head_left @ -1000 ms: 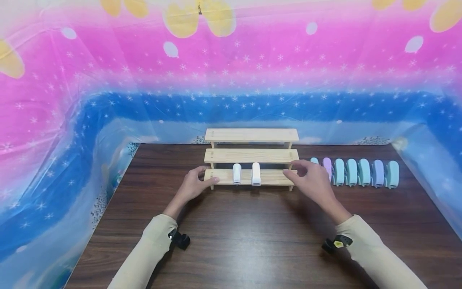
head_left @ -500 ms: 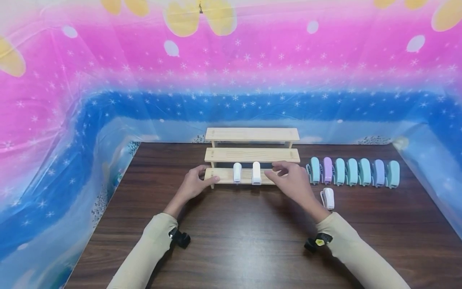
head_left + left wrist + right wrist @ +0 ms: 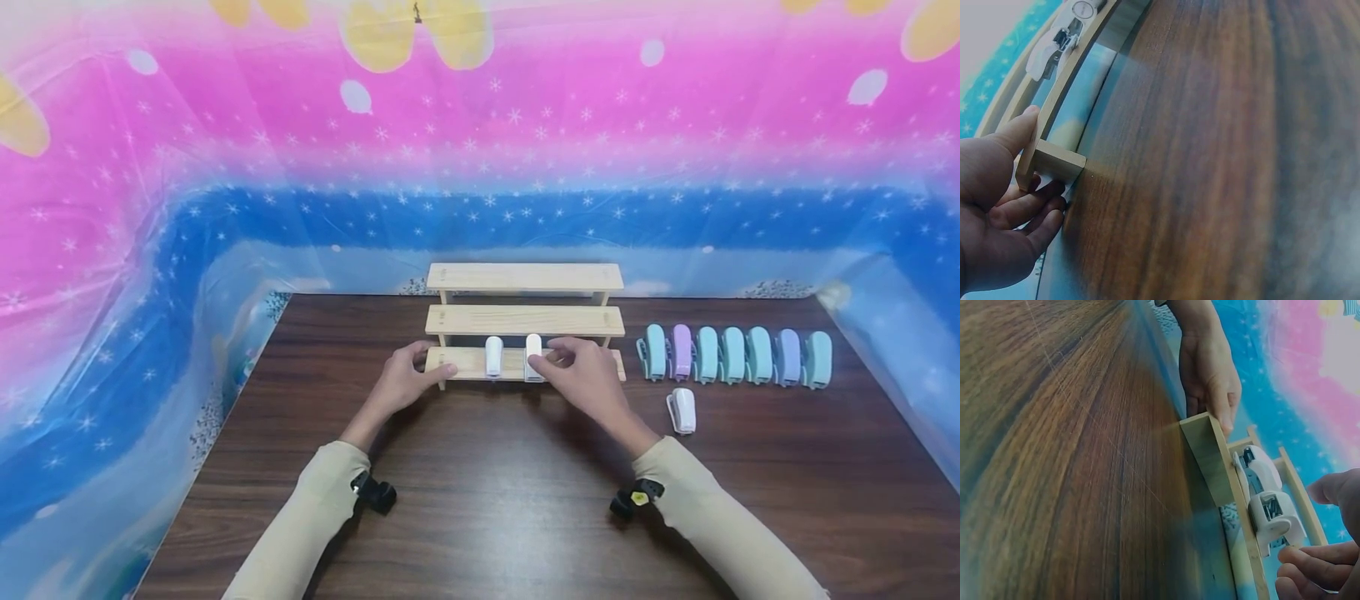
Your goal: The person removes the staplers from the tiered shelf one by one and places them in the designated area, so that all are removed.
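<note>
A three-step wooden stand (image 3: pixel 525 320) is on the table, with two white mini staplers on its lowest step. My left hand (image 3: pixel 407 379) grips the left end of that step; in the left wrist view the thumb (image 3: pixel 1021 128) lies over the board and the fingers curl below. My right hand (image 3: pixel 588 379) is at the right-hand stapler (image 3: pixel 533 346). In the right wrist view its thumb (image 3: pixel 1335 487) and fingers stand parted around this stapler (image 3: pixel 1277 519), with a gap beside the thumb. The other stapler (image 3: pixel 492 357) stands to the left, untouched.
A row of several pastel staplers (image 3: pixel 732 356) in mint, purple and lavender stands right of the stand. One white stapler (image 3: pixel 682 412) is in front of that row. The dark wood table (image 3: pixel 480 500) reaches back to a patterned cloth (image 3: pixel 480 150).
My right hand has moved left from the stand's right end to the right-hand white stapler, bringing the white stapler before the row into view. The left hand has stayed put.
</note>
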The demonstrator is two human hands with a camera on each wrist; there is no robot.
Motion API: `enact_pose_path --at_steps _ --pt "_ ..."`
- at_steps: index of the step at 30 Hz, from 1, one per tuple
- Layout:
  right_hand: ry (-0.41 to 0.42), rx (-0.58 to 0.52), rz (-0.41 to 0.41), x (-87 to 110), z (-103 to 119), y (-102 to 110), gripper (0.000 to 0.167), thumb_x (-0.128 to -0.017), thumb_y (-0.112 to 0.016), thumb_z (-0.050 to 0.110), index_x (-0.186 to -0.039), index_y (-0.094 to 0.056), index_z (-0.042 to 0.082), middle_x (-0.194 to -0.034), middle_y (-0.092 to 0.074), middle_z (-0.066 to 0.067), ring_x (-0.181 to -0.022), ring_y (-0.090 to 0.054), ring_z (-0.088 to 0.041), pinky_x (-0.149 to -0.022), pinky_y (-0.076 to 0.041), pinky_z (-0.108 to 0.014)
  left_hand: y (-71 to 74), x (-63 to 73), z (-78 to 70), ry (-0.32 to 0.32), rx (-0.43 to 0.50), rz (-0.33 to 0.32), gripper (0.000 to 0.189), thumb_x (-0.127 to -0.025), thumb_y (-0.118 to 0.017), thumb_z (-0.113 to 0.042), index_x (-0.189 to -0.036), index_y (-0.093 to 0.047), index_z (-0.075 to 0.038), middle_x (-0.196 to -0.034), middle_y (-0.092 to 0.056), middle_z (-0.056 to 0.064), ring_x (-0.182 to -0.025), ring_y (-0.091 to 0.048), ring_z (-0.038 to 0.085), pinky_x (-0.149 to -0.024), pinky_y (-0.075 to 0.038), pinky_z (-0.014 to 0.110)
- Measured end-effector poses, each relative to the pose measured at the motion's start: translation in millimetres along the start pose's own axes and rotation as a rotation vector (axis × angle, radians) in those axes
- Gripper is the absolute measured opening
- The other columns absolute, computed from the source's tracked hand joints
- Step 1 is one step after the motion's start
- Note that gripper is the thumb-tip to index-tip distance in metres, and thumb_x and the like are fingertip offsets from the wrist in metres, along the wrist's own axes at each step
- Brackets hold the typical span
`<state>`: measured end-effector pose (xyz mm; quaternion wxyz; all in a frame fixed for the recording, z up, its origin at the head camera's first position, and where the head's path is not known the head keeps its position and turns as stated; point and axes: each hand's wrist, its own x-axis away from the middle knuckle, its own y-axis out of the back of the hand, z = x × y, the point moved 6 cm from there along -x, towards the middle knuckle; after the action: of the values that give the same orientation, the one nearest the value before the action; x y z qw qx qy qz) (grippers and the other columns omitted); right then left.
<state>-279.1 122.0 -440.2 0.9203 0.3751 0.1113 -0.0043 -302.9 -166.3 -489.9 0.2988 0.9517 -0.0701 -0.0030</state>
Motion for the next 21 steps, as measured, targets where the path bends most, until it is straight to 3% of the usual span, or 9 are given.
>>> enact_pose_path --at_steps 7,21 --pt "-0.035 0.026 0.021 -3.2 -0.6 -9.1 0.052 -0.088 -0.077 0.049 -0.115 -0.076 0.005 -0.09 -0.077 -0.006 -0.08 -0.072 -0.019 -0.072 -0.056 -0.04 -0.3 0.5 0.4 0.008 0.001 0.003 0.065 -0.093 -0.077 -0.039 -0.14 -0.056 0.0 -0.131 -0.066 0.021 -0.12 -0.064 0.034 -0.094 -0.053 0.047" --pt "-0.011 0.046 -0.004 -7.6 -1.1 -11.8 0.046 -0.087 -0.078 0.048 -0.107 -0.079 0.006 -0.085 -0.076 -0.004 -0.073 -0.068 -0.017 -0.067 -0.053 -0.038 -0.1 0.6 -0.2 -0.006 0.0 0.0 0.064 -0.093 -0.077 -0.039 -0.14 -0.056 0.0 -0.129 -0.066 0.02 -0.119 -0.065 0.033 -0.094 -0.053 0.047"
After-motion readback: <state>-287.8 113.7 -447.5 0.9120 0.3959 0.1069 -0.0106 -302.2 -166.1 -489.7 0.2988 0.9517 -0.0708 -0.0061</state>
